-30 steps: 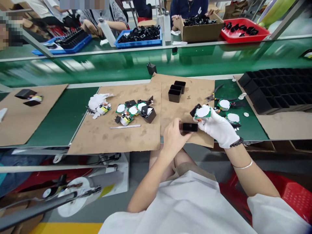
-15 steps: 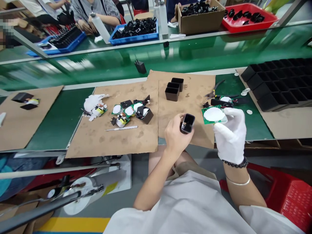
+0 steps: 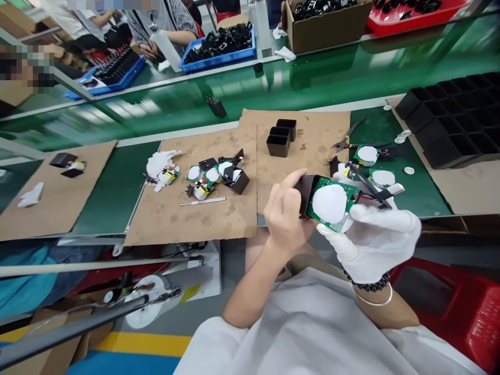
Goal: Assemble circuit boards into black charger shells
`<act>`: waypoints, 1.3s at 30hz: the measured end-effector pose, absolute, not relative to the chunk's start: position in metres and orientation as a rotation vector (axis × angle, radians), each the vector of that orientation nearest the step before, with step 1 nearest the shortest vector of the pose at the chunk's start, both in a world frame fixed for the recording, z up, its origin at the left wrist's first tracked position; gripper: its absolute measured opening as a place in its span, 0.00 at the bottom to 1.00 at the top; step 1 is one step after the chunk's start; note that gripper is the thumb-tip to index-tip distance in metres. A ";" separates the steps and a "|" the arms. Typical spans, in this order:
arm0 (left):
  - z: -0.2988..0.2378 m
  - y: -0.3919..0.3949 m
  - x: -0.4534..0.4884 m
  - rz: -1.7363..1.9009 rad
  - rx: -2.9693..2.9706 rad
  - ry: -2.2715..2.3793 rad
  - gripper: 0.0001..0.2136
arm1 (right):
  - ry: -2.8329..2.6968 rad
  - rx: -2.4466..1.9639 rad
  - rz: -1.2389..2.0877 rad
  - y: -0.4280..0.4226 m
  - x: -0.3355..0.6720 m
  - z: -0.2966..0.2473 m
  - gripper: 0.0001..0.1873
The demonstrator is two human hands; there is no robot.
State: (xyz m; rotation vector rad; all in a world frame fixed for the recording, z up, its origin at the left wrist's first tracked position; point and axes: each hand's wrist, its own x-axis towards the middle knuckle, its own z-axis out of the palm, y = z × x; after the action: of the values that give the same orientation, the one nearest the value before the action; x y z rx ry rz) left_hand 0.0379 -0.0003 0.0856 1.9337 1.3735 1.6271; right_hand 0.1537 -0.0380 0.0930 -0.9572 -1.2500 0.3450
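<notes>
My bare left hand (image 3: 287,216) is closed round a small black plastic casing (image 3: 305,191) held above the near edge of the bench. My gloved right hand (image 3: 375,237) grips a green circuit board with a white round pad (image 3: 331,202) and presses it against the open end of that casing. Both hands meet in front of my chest. Further boards with white pads (image 3: 367,154) lie on the green mat to the right, beside a pair of pliers (image 3: 346,140).
Three empty black casings (image 3: 281,136) stand on the brown cardboard sheet (image 3: 219,208). More boards and parts (image 3: 213,176) and a metal blade (image 3: 202,201) lie to the left. A black compartment tray (image 3: 453,122) sits at right. Other people work behind the green conveyor (image 3: 156,104).
My hands have come together: the right hand brought the board left up against the casing, which the left hand turned and raised. The camera tilted slightly down.
</notes>
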 end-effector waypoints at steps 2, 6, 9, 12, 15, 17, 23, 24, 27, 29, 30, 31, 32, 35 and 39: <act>0.086 -0.002 0.039 1.605 1.910 1.357 0.14 | -1.261 -0.922 0.354 -0.040 0.154 0.098 0.25; 0.084 -0.003 0.040 1.759 1.976 1.198 0.10 | -1.277 -0.869 0.342 -0.042 0.155 0.104 0.25; 0.084 0.001 0.040 1.940 2.091 1.062 0.07 | -1.322 -0.819 0.271 -0.041 0.158 0.105 0.22; 0.085 0.003 0.041 2.003 2.143 0.990 0.05 | -1.358 -0.790 0.172 -0.040 0.161 0.106 0.22; 0.086 0.003 0.043 2.010 2.135 0.973 0.06 | -1.365 -0.794 0.130 -0.039 0.162 0.107 0.23; 0.086 0.003 0.044 2.010 2.142 0.970 0.07 | -1.367 -0.805 0.102 -0.040 0.162 0.107 0.22; 0.086 0.003 0.046 2.019 2.180 0.961 0.07 | -1.385 -0.818 -0.023 -0.042 0.163 0.102 0.26; 0.086 0.004 0.046 2.015 2.195 0.956 0.07 | -1.387 -0.821 -0.004 -0.043 0.164 0.100 0.26; 0.087 0.005 0.045 2.012 2.235 0.939 0.07 | -1.404 -0.832 0.108 -0.045 0.165 0.096 0.26; 0.087 0.006 0.045 2.010 2.243 0.932 0.07 | -1.408 -0.831 0.144 -0.045 0.167 0.094 0.28; 0.087 0.007 0.045 2.009 2.240 0.929 0.07 | -1.417 -0.827 0.159 -0.045 0.168 0.093 0.29; 0.086 0.008 0.045 2.010 2.233 0.925 0.07 | -1.427 -0.822 0.176 -0.045 0.168 0.093 0.29; 0.086 0.008 0.045 2.014 2.219 0.921 0.08 | -1.434 -0.816 0.190 -0.045 0.168 0.094 0.30; 0.083 0.010 0.046 2.011 2.173 0.895 0.09 | -1.392 -0.809 0.180 -0.044 0.166 0.096 0.30; 0.081 0.011 0.046 1.994 2.170 0.908 0.11 | -1.330 -0.823 0.096 -0.044 0.162 0.095 0.32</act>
State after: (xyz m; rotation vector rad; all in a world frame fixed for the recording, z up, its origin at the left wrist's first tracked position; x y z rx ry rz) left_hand 0.0464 0.0111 0.0808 2.1700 0.9079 1.9938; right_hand 0.1624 -0.0435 0.0949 -0.8225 -1.3295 0.0959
